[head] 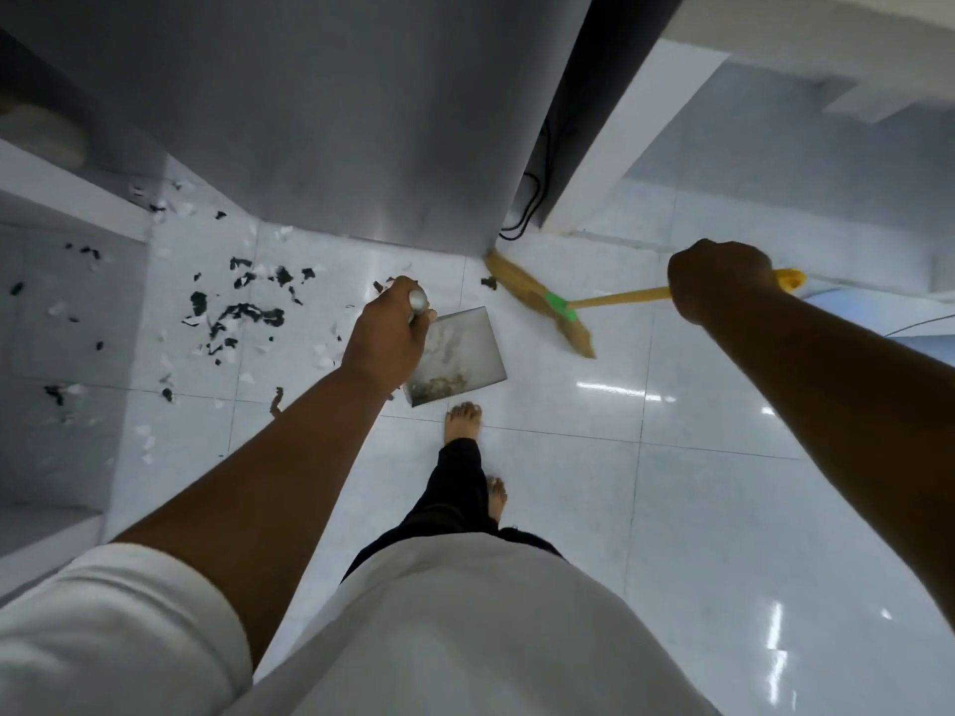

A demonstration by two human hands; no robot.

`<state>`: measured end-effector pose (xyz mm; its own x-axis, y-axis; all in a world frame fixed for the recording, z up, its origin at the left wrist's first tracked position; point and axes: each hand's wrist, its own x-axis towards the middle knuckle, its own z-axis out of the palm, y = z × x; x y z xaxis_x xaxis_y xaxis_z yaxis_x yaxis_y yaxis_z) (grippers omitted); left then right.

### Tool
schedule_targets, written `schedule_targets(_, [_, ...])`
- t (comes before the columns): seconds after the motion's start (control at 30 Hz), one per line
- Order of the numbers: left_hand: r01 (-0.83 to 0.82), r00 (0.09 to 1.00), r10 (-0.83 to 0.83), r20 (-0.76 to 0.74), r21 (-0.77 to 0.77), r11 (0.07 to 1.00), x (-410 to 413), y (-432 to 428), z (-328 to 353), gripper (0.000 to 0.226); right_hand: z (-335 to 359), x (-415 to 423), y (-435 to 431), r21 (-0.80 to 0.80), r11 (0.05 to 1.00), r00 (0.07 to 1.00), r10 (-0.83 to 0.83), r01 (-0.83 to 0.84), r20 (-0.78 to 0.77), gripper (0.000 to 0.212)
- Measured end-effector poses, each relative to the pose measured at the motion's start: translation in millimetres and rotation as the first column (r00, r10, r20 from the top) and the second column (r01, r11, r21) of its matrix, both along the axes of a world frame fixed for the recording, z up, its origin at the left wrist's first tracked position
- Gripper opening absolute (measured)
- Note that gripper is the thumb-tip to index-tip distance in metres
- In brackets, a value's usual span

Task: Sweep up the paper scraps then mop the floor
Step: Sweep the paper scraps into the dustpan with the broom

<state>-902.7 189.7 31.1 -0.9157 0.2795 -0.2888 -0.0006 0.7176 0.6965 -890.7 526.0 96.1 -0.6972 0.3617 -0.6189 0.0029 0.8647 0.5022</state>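
My left hand (388,333) grips the silver handle of a metal dustpan (460,354), whose pan hangs just above the white tiled floor (568,498) with some dirt in it. My right hand (718,279) is closed round the yellow handle of a broom (542,307). The straw head, with a green band, reaches to the grey cabinet's corner, next to one dark scrap (488,282). Dark and white paper scraps (243,315) lie scattered on the floor to the left of the dustpan.
A tall grey cabinet (336,121) stands straight ahead, with black cables (527,209) at its right edge beside a white wall pillar (620,147). A white low shelf or ledge (67,209) borders the left. My bare feet (463,421) stand just behind the dustpan.
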Motion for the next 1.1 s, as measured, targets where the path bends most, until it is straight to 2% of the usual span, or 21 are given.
schedule_targets(0.1, [-0.022,0.999,0.022,0.033,-0.007,1.0,-2.9,-4.1,4.7,0.01,25.7,3.4,21.2,0.038,0.999,0.999,-0.017,0.019,-0.046,0.015])
schedule_targets(0.27, [-0.077,0.997,0.078,0.009,-0.02,0.997,2.5,-21.0,5.2,0.01,27.0,5.8,10.1,0.084,0.995,0.999,0.048,-0.046,-0.02,0.019])
schedule_targets(0.57, [-0.164,0.986,0.162,-0.036,-0.045,0.985,28.0,-68.1,7.7,0.009,-41.0,-15.7,-115.5,-0.165,0.972,0.983,0.179,-0.169,0.042,0.025])
schedule_targets(0.67, [-0.251,0.968,0.248,-0.043,-0.066,0.966,38.6,-81.7,9.5,0.012,-51.8,-24.5,-156.6,-0.273,0.937,0.968,0.243,-0.218,0.059,0.021])
schedule_targets(0.77, [-0.352,0.936,0.351,-0.034,-0.101,0.931,46.3,-94.6,12.5,0.013,-52.0,-32.3,-179.6,-0.315,0.916,0.955,0.285,-0.247,0.078,0.017])
schedule_targets(0.93, [-0.442,0.897,0.44,-0.047,-0.166,0.882,51.4,-109.3,18.5,0.012,-25.3,-43.5,-157.6,-0.284,0.908,0.947,0.321,-0.309,-0.006,0.017])
schedule_targets(1.1, [-0.437,0.9,0.43,-0.079,-0.159,0.885,40.2,-94.2,26.6,0.012,13.3,-48.5,-112.9,-0.219,0.924,0.949,0.316,-0.312,-0.018,0.018])
